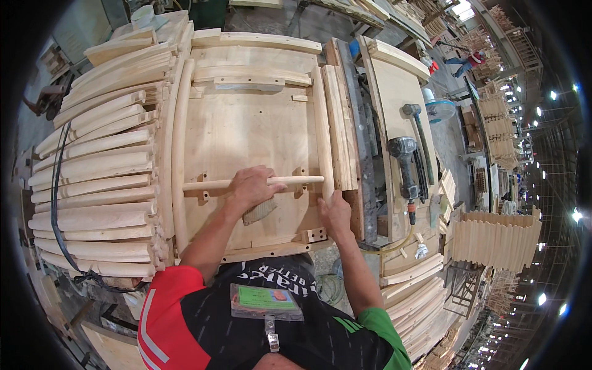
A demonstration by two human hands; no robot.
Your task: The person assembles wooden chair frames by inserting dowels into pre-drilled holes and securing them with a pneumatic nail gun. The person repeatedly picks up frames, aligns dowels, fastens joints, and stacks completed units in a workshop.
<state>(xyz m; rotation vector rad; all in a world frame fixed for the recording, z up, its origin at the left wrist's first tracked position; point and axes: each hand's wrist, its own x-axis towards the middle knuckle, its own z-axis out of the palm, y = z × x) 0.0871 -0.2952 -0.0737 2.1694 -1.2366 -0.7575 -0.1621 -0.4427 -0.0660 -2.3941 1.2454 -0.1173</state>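
Note:
My left hand (251, 186) is closed round a thin round wooden rung (298, 180), its thumb lying along it. The rung runs crosswise between a left wooden post (180, 135) and a right wooden post (322, 126). My right hand (335, 214) grips the near end of the right post, close to where the rung meets it. Below my left palm shows a small grainy wood block (259, 211); whether the hand touches it cannot be seen. Between the posts' far ends lies a wider wooden rail (253, 75). All of it rests on a plywood jig board (246, 132).
Curved wooden slats (92, 219), some strapped, are piled at the left. To the right, a nail gun (404, 166) with an air hose and a hammer (420, 132) lie on another board. A fan (439, 110) stands beyond. More slats (416, 302) are stacked near right.

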